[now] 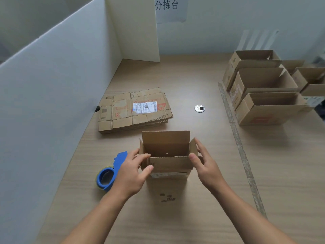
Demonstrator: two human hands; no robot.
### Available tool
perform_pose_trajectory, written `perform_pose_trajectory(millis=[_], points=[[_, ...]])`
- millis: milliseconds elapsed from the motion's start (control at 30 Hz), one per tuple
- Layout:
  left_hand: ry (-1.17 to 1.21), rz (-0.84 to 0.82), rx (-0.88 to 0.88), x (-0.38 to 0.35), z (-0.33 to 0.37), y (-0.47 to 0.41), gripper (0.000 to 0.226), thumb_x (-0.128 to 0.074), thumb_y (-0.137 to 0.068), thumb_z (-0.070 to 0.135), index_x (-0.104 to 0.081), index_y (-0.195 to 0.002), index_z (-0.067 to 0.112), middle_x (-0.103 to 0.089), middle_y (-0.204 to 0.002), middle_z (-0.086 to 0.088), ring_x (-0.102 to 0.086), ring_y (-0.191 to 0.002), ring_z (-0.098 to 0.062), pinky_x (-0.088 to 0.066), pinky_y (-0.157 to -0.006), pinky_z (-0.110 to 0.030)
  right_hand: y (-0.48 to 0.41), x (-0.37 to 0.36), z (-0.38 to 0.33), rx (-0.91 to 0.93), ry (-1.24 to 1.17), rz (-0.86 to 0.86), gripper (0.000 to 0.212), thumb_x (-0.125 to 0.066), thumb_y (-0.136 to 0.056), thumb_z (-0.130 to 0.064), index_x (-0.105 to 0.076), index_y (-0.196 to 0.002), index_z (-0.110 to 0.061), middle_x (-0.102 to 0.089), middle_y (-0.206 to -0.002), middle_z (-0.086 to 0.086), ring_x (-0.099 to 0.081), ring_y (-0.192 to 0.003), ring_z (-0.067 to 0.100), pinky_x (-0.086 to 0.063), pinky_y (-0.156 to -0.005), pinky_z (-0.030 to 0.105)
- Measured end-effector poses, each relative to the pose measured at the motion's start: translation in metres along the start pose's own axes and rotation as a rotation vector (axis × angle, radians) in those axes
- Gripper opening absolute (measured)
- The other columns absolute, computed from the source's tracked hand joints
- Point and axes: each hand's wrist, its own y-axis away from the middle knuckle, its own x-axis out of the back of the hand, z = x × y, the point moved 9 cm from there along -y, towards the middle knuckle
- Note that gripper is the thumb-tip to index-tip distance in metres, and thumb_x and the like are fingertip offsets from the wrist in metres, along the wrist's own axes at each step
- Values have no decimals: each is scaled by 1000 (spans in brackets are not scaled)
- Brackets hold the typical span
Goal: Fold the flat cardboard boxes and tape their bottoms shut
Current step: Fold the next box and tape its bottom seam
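Squaring up, seemingly, the upright open box [168, 164] at mid-surface [193, 85], clasped at 9 o'clock by the left grip [131, 173] and at 3 by the right grip [207, 164], next probably needing upending and the tape dispenser [107, 176] at 9 o'clock.

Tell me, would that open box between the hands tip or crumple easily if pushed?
Probably light: the box looks empty inside. It seems tall and narrow, so a push might tip it. Its thin walls likely flex; the left hand and right hand grip opposite sides.
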Motion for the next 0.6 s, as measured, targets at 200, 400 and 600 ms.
perform_pose_trajectory(millis=[200, 400, 600], points=[[-142, -133, -105, -5, 7, 4, 14, -70, -84, 36, -58, -79, 32, -50, -143, 5, -48, -131, -13, -46, -101, -39, -6, -3, 1, -78, -70, -109, 36, -42, -106, -33, -52, -136, -51, -50, -140, -14, -51, -127, 1, -52, -100, 34], [-107, -76, -153, 0, 11, 4, 14, -68, -89, 36, -57, -97, 39, -53, -144, -2, -38, -142, -10, -47, -104, -42, -15, 0, -13, -20, 39, -18, 37, -53, -102, -24, -54, -131, -48, -49, -125, -9, -58, -100, -5, -50, -87, 23], [-92, -26, -120, 7, 6, 5, 65, -71, -90, 32, -39, -146, 37, -54, -123, 14, -54, -113, -9, -49, -96, -31, -33, 11, -27, 57, 129, 139, 39, -59, -99, -27, -50, -133, -46, -58, -111, -6, -60, -94, 9, -48, -77, 18]])
